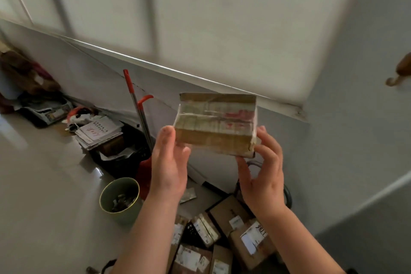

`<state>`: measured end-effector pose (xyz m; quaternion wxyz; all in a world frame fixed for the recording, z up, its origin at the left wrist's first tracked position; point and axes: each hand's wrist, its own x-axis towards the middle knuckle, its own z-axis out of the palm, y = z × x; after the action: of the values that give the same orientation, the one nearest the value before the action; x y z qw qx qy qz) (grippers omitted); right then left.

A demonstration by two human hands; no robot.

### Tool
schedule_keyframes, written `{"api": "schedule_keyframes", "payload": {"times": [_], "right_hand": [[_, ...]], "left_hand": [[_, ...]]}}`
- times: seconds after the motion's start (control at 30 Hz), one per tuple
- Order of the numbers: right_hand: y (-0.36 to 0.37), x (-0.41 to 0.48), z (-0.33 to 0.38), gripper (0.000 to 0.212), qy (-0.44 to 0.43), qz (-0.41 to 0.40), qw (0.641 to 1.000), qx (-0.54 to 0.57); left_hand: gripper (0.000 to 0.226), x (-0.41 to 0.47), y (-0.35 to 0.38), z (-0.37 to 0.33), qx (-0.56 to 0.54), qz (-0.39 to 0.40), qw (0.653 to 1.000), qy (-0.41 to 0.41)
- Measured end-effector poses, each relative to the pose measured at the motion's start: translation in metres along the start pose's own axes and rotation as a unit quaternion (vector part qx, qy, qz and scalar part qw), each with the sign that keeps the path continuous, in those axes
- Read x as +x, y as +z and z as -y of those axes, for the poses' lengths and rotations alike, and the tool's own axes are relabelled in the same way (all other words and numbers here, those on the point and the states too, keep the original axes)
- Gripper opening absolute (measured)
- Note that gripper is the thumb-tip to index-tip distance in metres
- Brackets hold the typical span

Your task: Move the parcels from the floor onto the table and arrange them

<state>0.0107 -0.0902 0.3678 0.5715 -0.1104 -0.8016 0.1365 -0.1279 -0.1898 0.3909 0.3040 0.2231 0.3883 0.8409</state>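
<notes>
Parcel (pixel 216 123) is held up in the air at chest height, well clear of the floor pile (pixel 219 242). Its long axis runs left to right, spanning both hands. Left hand (pixel 170 162) clasps the left end, thumb up its side; right hand (pixel 262 171) pinches the lower right corner. Both hands are about equally near. The white table (pixel 33 173) lies down and to the left, so the carry likely swings leftward, left hand leading.

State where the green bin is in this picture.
The green bin stands on the pale floor, lower left of centre in the head view, just left of the left hand's forearm, before the red dustpan.
</notes>
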Motion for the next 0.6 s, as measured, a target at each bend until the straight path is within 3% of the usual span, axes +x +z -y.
{"api": "schedule_keyframes", "payload": {"times": [0.17,0.23,0.33,0.43,0.6], "right_hand": [[-0.026,-0.021,-0.018,0.024,0.031,-0.020,0.999,-0.010],[-0.039,-0.024,-0.022,0.024,0.031,-0.016,0.999,-0.003],[-0.065,-0.015,-0.024,0.030,0.066,-0.028,0.997,0.016],[-0.107,0.000,-0.021,0.039,0.224,-0.057,0.971,0.057],[-0.205,-0.007,-0.036,0.023,0.429,0.000,0.903,0.012]], "left_hand": [[0.027,-0.015,0.018,0.026,-0.005,0.048,0.999,-0.001],[0.032,-0.015,0.027,0.031,0.019,0.055,0.998,-0.009],[0.057,-0.015,0.050,0.027,0.097,0.089,0.991,0.005],[0.043,-0.019,0.081,0.034,0.223,0.168,0.960,0.012],[0.011,-0.050,0.139,0.081,0.322,0.190,0.927,-0.040]]}}
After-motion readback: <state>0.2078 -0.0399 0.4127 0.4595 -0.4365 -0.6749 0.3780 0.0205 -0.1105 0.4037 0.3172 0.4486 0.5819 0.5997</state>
